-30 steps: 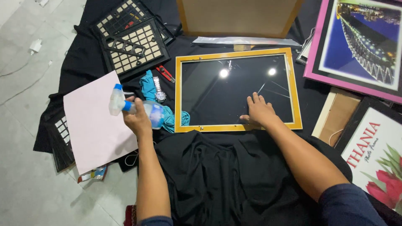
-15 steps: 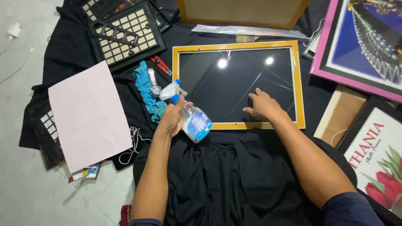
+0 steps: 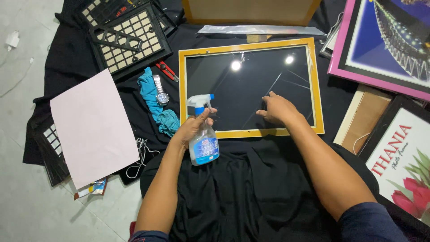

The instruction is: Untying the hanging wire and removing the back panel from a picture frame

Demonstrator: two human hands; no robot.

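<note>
1. Glass [image 3: 242, 89] in a yellow frame [image 3: 182, 89] lies flat on a black cloth [image 3: 89, 58] spread over the floor, with two ceiling lights mirrored near its upper edge.
2. The left hand [image 3: 190, 129] is clamped around the neck of a clear spray bottle [image 3: 204, 143] with a white and blue trigger head, held over the frame's lower left corner; the nozzle points toward the glass.
3. The right hand [image 3: 277, 110] rests on the lower part of the glass, fingers spread and pressing down, gripping nothing.
4. Just left of the frame lie a teal rag [image 3: 152, 98] and a silver wristwatch [image 3: 161, 94], the watch on top of the rag.
5. Red-handled pliers [image 3: 166, 70] lie just above the watch.
6. A pale pink sheet [image 3: 92, 127] lies further left, well apart from the frame.
7. Black grid frames [image 3: 130, 38] are stacked at the upper left.
8. Framed pictures [image 3: 380, 45] lean at the right, one with a pink border and one showing red flowers.
9. A brown board [image 3: 251, 11] sits above the frame, with a strip of clear plastic [image 3: 260, 30] between them.
</note>
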